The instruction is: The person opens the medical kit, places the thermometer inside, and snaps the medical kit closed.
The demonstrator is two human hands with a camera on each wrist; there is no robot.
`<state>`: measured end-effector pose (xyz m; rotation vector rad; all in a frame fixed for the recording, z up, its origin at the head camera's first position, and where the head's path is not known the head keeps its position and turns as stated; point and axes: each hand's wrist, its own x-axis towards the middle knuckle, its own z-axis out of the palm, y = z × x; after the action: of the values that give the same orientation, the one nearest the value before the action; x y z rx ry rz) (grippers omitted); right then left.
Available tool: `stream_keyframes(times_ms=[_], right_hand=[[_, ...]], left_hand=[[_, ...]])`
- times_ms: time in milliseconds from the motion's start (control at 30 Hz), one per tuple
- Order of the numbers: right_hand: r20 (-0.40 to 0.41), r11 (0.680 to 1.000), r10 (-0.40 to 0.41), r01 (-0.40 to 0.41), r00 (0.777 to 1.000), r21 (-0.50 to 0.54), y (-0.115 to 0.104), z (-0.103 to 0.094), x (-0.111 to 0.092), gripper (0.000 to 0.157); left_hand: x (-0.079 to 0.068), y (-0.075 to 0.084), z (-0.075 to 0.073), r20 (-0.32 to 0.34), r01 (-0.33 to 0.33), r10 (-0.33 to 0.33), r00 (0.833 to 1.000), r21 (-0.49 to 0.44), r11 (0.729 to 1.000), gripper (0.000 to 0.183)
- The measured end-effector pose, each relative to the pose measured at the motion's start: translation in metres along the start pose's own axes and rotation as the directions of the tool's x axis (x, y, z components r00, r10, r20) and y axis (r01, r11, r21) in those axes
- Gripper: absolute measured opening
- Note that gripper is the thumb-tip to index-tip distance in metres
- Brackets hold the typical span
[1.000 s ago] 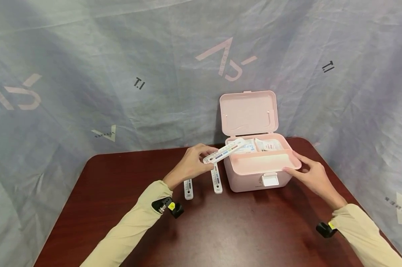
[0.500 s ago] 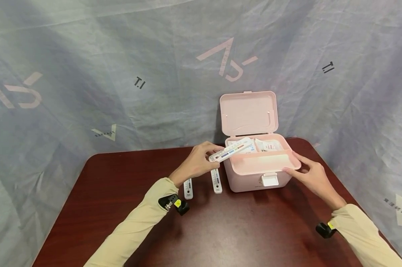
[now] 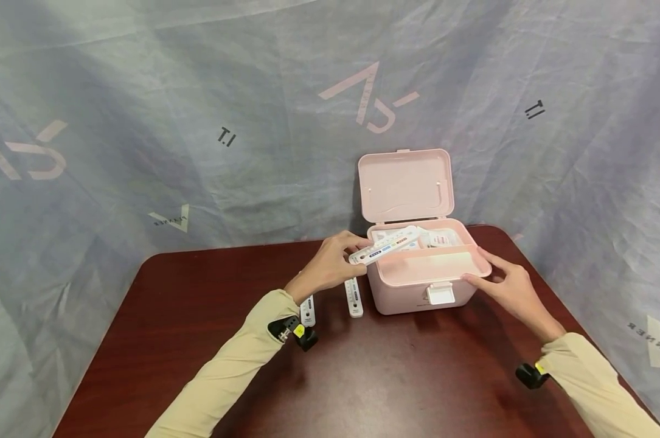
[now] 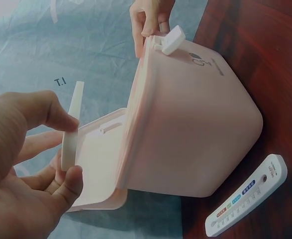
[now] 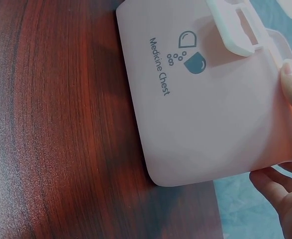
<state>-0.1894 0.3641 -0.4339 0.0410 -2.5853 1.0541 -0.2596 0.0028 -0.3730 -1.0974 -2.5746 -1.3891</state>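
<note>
Between thumb and fingers, my left hand (image 3: 330,264) pinches a white strip thermometer (image 3: 387,245) with coloured markings. It is tilted, its far end over the left rear compartment of a pink medicine chest (image 3: 398,299). Seen edge-on in the left wrist view, the held thermometer (image 4: 71,139) stands apart from the chest wall. My right hand (image 3: 513,292) grips the chest's right front corner, thumb at the front rim and fingers along the side. A second thermometer (image 3: 354,299) lies on the table left of the chest. A third thermometer (image 3: 308,312) lies farther left, partly hidden by my left wrist.
The chest's lid (image 3: 406,185) stands raised at the back, near a grey printed cloth (image 3: 275,152). White packets (image 3: 441,238) lie in its rear part, behind a shallow front tray (image 3: 434,266). A white latch (image 3: 441,293) sticks out in front. The table (image 3: 362,377) is dark red wood.
My left hand has moved right with the thermometer, bringing its end farther over the chest's rear compartment. My right hand has kept its grip on the chest corner.
</note>
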Motion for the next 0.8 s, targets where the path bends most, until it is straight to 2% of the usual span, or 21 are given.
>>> stream_keyframes(times_ms=[200, 533, 800], right_hand=[[0.001, 1.000, 0.001, -0.001, 1.000, 0.006, 0.000, 0.000, 0.000, 0.075], [-0.014, 1.000, -0.001, 0.001, 1.000, 0.014, 0.001, 0.001, 0.000, 0.074], [-0.016, 1.000, -0.008, 0.008, 1.000, 0.016, 0.002, 0.001, 0.000, 0.074]], left_hand=[[0.004, 0.001, 0.004, -0.001, -0.018, 0.018, 1.000, 0.039, 0.999, 0.045], [0.011, 0.004, 0.015, 0.012, -0.022, 0.022, 1.000, 0.008, 1.000, 0.042], [0.016, 0.007, 0.019, 0.023, -0.029, 0.028, 0.999, 0.047, 0.998, 0.044]])
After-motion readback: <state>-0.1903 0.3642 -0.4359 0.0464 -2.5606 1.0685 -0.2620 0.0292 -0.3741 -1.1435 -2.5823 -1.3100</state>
